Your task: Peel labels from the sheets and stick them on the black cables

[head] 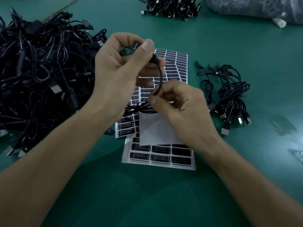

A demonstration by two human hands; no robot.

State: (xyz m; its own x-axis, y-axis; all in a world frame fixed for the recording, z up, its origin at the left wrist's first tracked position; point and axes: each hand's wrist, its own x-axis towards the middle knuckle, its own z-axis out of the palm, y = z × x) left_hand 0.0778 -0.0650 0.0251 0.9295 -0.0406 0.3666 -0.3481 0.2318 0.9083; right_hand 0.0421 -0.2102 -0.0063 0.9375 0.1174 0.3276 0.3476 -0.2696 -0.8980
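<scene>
My left hand pinches one end of a cable, and my right hand pinches it lower down, above the sheets in the middle of the bench. A big pile of cables lies at the left edge, a small bunch toward the right.

Your view is dim, with a cool blue-green cast. The brightest patch lies on the green table at your right, with a pale sheen near the right edge. Your forearms throw a broad, soft shadow over the near table. The big cable pile on your left sinks into near-black. Your left hand is slightly smeared, and the wide lens bends the edges.
</scene>
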